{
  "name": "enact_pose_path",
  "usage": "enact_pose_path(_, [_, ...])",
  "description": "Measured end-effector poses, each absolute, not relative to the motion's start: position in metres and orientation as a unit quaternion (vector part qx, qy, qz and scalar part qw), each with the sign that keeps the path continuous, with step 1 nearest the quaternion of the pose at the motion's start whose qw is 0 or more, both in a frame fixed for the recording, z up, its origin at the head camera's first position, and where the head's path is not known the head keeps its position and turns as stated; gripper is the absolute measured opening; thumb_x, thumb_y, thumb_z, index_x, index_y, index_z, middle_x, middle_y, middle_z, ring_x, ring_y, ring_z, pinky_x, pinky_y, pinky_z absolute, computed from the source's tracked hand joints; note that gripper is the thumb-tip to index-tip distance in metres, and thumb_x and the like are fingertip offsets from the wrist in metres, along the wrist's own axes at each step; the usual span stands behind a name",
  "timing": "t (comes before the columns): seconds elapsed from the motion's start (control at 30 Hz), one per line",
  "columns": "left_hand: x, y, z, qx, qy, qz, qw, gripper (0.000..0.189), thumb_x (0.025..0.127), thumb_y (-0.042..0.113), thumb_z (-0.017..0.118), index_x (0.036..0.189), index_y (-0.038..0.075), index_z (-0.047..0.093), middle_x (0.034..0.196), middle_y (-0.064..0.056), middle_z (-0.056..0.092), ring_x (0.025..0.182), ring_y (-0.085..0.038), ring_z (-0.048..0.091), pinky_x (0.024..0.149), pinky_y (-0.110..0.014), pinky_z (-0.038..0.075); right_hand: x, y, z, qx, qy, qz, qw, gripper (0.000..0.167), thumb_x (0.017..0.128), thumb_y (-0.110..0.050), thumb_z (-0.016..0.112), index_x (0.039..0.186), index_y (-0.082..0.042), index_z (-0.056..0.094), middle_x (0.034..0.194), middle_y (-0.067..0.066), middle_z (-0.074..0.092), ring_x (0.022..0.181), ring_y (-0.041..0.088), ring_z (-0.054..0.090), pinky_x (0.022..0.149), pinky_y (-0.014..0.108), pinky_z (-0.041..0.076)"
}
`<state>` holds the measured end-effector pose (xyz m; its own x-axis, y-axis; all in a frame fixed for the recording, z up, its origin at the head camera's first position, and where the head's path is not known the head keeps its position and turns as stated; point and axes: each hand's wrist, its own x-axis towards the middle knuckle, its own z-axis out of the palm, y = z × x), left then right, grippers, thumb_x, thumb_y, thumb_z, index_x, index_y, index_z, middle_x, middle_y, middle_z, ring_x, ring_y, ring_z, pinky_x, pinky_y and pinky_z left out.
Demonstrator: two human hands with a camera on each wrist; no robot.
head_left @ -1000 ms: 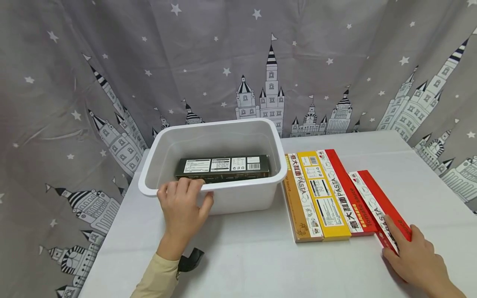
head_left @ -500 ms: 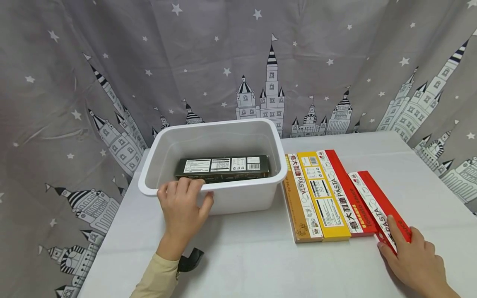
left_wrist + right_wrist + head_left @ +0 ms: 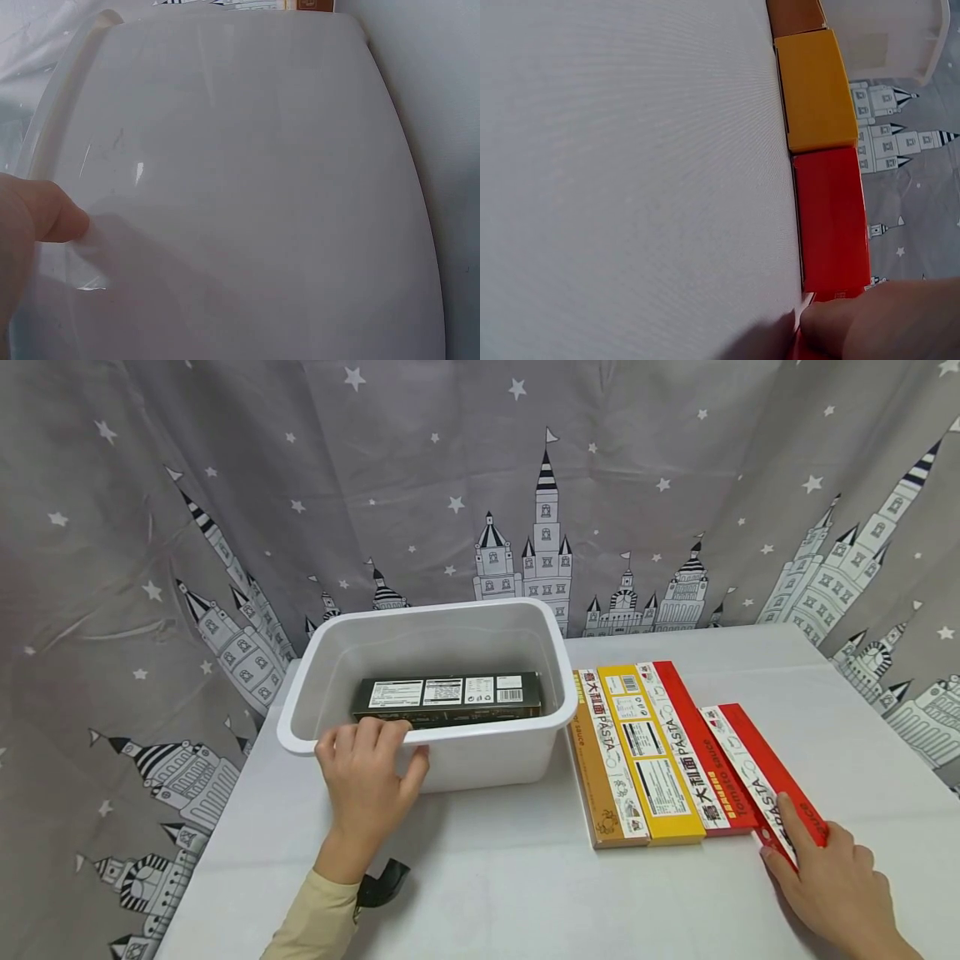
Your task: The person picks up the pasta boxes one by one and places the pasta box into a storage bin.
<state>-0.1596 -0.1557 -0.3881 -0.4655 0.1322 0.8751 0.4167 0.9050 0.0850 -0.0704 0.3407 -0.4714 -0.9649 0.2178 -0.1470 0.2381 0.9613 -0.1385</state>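
Observation:
My left hand (image 3: 371, 785) grips the near rim of a white plastic bin (image 3: 480, 760), fingers over the edge. In the left wrist view, the thumb (image 3: 64, 217) presses the bin's outer wall. Inside the bin lies a black box (image 3: 457, 714) with white label panels. Toward the right, my right hand (image 3: 836, 877) holds the near end of a red pasta box (image 3: 750, 756), thumb on its left side and index finger along the top. That box lies slightly askew beside another red pasta box (image 3: 693, 727). The right wrist view shows the right thumb (image 3: 832, 326) low by the boxes' end faces.
A yellow pasta box (image 3: 637, 752) and a brown pasta box (image 3: 600, 760) lie side by side between the bin and the red boxes. A white cloth (image 3: 525, 893) covers the table. Behind hangs a grey curtain (image 3: 412, 468) printed with castles and stars.
My right hand has shifted slightly left along the red pasta box's near end, its thumb now closer to the box's left side. My left hand and the bin have stayed in place.

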Motion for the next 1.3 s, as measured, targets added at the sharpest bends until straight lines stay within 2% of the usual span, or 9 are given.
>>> enact_pose_path(0.27, [-0.16,-0.156,-0.388,-0.161,-0.843,-0.14,0.494,0.024,0.081,0.027,0.062,0.092,0.006,0.066,0.082,-0.014,0.059,0.079,-0.039,0.049,0.085,-0.056,0.033,-0.071,0.342,-0.469,0.108,0.99,-0.085,0.041,0.087,0.09,-0.034,0.068,0.156,0.0,0.023,0.114,0.052,0.038,0.096,0.064,0.047,0.068,0.068,0.048])
enact_pose_path(0.5, [-0.159,-0.156,-0.388,-0.162,-0.845,-0.138,0.491,0.024,0.081,0.027,0.062,0.092,0.006,0.066,0.082,-0.014,0.06,0.079,-0.038,0.049,0.085,-0.056,0.033,-0.076,0.352,-0.463,0.106,0.991,-0.08,0.032,0.09,0.087,-0.032,0.072,0.156,0.001,0.023,0.113,0.052,0.04,0.097,0.066,0.047,0.07,0.072,0.049])
enact_pose_path(0.7, [-0.159,-0.156,-0.387,-0.164,-0.844,-0.14,0.491,0.023,0.08,0.026,0.062,0.092,0.006,0.066,0.083,-0.014,0.06,0.079,-0.038,0.049,0.085,-0.056,0.033,-0.085,0.36,-0.443,0.079,0.992,-0.094,-0.016,0.09,0.087,-0.026,0.073,0.156,0.0,0.022,0.112,0.054,0.039,0.097,0.069,0.045,0.066,0.074,0.047])
enact_pose_path(0.9, [-0.159,-0.156,-0.386,-0.164,-0.845,-0.141,0.489,0.023,0.08,0.026,0.063,0.092,0.006,0.066,0.083,-0.014,0.06,0.079,-0.038,0.049,0.085,-0.056,0.033,-0.106,0.364,-0.417,0.042,0.992,-0.109,-0.043,0.087,0.089,-0.022,0.071,0.156,0.003,0.021,0.108,0.054,0.04,0.089,0.066,0.047,0.054,0.061,0.052])
enact_pose_path(1.13, [-0.158,-0.157,-0.387,-0.158,-0.852,-0.141,0.478,0.022,0.08,0.025,0.063,0.092,0.006,0.066,0.084,-0.014,0.06,0.08,-0.038,0.049,0.087,-0.056,0.033,-0.135,0.36,-0.389,-0.005,0.992,-0.115,-0.054,0.089,0.089,-0.022,0.07,0.158,0.0,0.018,0.118,0.053,0.037,0.091,0.062,0.042,0.046,0.041,0.051])
enact_pose_path(1.2, [-0.157,-0.157,-0.387,-0.154,-0.856,-0.144,0.471,0.022,0.081,0.024,0.064,0.093,0.006,0.066,0.084,-0.014,0.061,0.081,-0.038,0.049,0.088,-0.057,0.033,-0.144,0.357,-0.38,-0.022,0.992,-0.111,-0.057,0.089,0.09,-0.023,0.07,0.158,-0.001,0.018,0.12,0.052,0.037,0.093,0.062,0.042,0.047,0.041,0.052])
enact_pose_path(1.3, [-0.157,-0.157,-0.387,-0.149,-0.862,-0.147,0.461,0.022,0.081,0.025,0.064,0.094,0.006,0.066,0.085,-0.014,0.061,0.082,-0.038,0.049,0.089,-0.057,0.033,-0.159,0.353,-0.366,-0.057,0.991,-0.101,-0.067,0.085,0.091,-0.023,0.069,0.158,-0.002,0.021,0.123,0.051,0.039,0.096,0.061,0.044,0.054,0.049,0.055])
